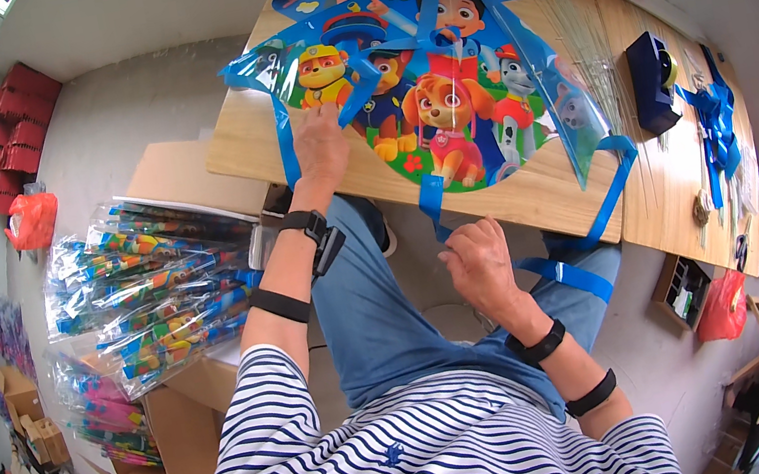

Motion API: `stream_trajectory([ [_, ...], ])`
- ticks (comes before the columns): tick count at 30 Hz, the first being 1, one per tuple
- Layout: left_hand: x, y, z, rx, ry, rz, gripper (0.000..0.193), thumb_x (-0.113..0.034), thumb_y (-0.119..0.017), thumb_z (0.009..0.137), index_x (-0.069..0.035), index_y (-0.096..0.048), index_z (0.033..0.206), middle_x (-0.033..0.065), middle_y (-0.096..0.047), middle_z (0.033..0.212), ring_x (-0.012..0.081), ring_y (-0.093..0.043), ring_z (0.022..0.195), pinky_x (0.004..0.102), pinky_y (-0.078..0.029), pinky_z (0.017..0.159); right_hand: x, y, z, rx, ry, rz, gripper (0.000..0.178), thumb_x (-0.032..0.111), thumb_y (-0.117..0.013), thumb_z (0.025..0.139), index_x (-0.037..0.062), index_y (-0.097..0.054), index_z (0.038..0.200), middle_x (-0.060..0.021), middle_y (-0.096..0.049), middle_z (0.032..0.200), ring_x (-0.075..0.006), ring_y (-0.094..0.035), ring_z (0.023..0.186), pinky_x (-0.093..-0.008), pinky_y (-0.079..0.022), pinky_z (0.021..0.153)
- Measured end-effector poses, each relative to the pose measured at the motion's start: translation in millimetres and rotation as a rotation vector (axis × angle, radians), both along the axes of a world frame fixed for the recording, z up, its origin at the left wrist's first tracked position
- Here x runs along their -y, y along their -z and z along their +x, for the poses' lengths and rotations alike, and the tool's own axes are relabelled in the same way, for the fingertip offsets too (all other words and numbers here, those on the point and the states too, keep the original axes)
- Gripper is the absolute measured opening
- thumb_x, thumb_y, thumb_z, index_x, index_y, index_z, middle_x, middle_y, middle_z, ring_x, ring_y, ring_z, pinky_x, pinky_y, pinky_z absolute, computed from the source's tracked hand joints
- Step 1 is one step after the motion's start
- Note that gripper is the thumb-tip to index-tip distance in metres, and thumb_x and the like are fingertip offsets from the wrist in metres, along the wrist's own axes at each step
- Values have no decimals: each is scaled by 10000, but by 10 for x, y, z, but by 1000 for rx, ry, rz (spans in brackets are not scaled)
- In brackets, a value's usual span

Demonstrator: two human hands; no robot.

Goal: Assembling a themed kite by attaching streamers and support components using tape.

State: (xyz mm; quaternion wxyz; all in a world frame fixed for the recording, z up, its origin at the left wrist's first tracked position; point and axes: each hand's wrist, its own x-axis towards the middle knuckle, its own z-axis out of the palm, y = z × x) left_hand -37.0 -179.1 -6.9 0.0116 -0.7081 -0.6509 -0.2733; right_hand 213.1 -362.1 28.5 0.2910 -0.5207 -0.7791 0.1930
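A plastic-film kite (403, 141) printed with cartoon dogs and a cartoon child lies on the wooden table, its rounded edge toward me. At its near-left edge my left hand (321, 146) is closed, with a blue ribbon (360, 88) running into its curled fingers. Another stretch of blue ribbon hangs just left of that hand. My right hand (481, 265), over my lap in front of the table edge, is pinched on a blue ribbon tail (432, 199) hanging from the kite. A further blue ribbon (570, 279) loops from the kite's right corner across my thigh.
Right of the kite are thin clear rods (583, 39), a dark blue tape dispenser (655, 82), a bunch of blue ribbons (718, 127) and scissors (740, 250) on the table (659, 208). At my left, bagged rolled kites (160, 286) lie by an open cardboard box (186, 434).
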Motion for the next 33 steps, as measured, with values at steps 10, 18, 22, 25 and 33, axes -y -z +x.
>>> stream_trajectory([
  [10, 1089, -1071, 447, 960, 702, -977, 162, 12, -660, 785, -32, -629, 937, 4, -639, 820, 68, -606, 762, 226, -486, 673, -167, -686, -46, -156, 77, 170, 444, 23, -732, 645, 12, -629, 1077, -161, -600, 1177, -369, -540, 1091, -464, -435, 957],
  [18, 1509, -1362, 726, 1381, 713, -1004, 162, 0, -686, 813, -1, -621, 962, 20, -652, 840, 88, -640, 795, 227, -499, 705, 289, -678, 382, -252, -249, -697, 115, 119, -646, 875, 6, -658, 895, -92, -662, 768, -217, -654, 737, -330, -513, 711],
  [22, 966, -515, 695, 581, 377, -398, 373, -152, -743, 812, -8, -591, 1120, 128, -637, 1121, 251, -604, 1086, 401, -467, 931, 630, -753, 754, -87, -352, -1141, 200, 164, -595, 958, -8, -652, 873, -65, -606, 618, -143, -571, 525, -284, -457, 521],
  [25, 650, -123, 804, 137, 301, -125, 554, -286, -746, 809, -30, -540, 1255, 177, -516, 1352, 341, -443, 1307, 553, -337, 1065, 723, -927, 814, -171, -329, -1206, 229, 200, -607, 962, -5, -644, 867, -47, -585, 596, -126, -555, 511, -271, -443, 506],
  [33, 342, -355, 812, 107, 358, -225, 649, -317, -787, 752, -57, -560, 1301, 140, -534, 1373, 343, -472, 1302, 560, -366, 1055, 614, -1028, 790, -782, -530, -1340, 233, 224, -608, 979, 14, -636, 881, -6, -564, 634, -74, -542, 543, -215, -439, 485],
])
